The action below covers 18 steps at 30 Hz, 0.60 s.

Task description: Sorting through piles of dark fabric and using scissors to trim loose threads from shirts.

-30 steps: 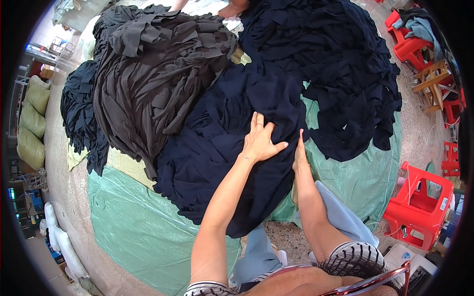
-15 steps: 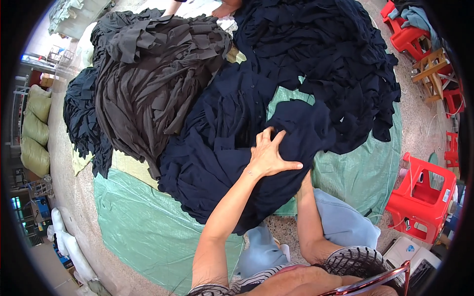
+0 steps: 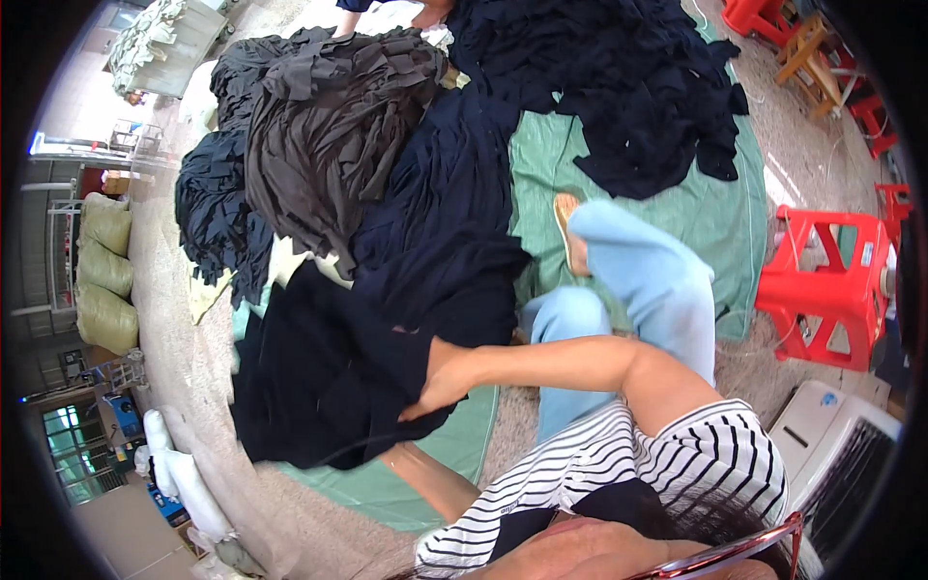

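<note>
A large armful of dark navy cloth (image 3: pixel 329 377) is bunched at my left front. My right arm reaches across my body to it. The fingers of my right hand (image 3: pixel 440 382) are closed on its near right side, partly sunk in the folds. Coming from below, my left forearm (image 3: pixel 435 478) runs under the bundle's lower edge. The cloth hides my left hand and its fingers. More navy cloth (image 3: pixel 449 164) stretches back from the bundle in long folds.
A dark brown-grey cloth heap (image 3: pixel 329 135) and a smaller navy heap (image 3: pixel 222 193) lie at left. A big navy heap (image 3: pixel 599 68) lies far ahead on a green tarp (image 3: pixel 551 159). Red stools (image 3: pixel 831 280) stand right. Another person's hand (image 3: pixel 432 14) shows at the far edge.
My hands have moved left, drawing the navy bundle with them and lifting it from the pile. My left hand has gone from the cloth's top to beneath it. My view has turned.
</note>
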Each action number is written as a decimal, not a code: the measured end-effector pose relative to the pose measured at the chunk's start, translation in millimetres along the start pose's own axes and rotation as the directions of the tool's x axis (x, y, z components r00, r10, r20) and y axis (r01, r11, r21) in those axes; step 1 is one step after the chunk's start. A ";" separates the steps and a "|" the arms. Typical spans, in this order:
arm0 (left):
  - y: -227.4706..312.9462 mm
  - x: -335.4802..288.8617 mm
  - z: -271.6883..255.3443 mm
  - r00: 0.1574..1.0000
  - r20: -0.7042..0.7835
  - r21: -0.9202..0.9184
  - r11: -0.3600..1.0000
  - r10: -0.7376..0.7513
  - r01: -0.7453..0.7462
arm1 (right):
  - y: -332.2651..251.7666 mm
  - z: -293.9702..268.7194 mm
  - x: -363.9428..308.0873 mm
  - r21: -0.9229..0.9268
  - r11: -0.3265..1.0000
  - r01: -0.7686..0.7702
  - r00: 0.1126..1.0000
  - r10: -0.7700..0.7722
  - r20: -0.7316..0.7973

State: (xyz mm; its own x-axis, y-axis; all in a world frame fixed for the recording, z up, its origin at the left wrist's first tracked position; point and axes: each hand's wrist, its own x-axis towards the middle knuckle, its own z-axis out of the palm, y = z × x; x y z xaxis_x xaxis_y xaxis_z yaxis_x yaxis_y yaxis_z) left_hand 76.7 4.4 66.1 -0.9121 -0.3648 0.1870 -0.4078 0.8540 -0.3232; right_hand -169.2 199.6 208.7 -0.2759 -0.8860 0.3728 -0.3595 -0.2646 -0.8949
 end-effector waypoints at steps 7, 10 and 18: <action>-69.2 -90.7 -57.8 0.992 -0.081 -0.018 0.995 0.099 -0.101 | -139.6 76.7 -17.4 0.364 0.927 -0.092 0.958 -0.017 0.286; -66.3 -66.0 -83.0 0.964 -0.158 -0.073 0.971 0.215 -0.229 | -176.8 64.2 -31.4 0.385 0.921 0.056 0.990 -0.102 0.100; 99.9 59.8 -133.4 0.686 -0.397 -0.269 0.637 0.610 -0.722 | -126.7 -25.9 -225.5 0.343 0.870 0.353 0.857 -0.154 -0.491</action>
State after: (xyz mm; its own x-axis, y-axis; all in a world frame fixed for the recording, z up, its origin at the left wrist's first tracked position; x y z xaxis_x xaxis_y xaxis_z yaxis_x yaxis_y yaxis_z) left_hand -13.0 117.4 168.7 -0.8580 0.4176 0.2992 0.4099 0.9075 -0.0911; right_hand -84.5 442.7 244.4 -0.6191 -0.5318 0.5778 -0.1041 -0.6737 -0.7316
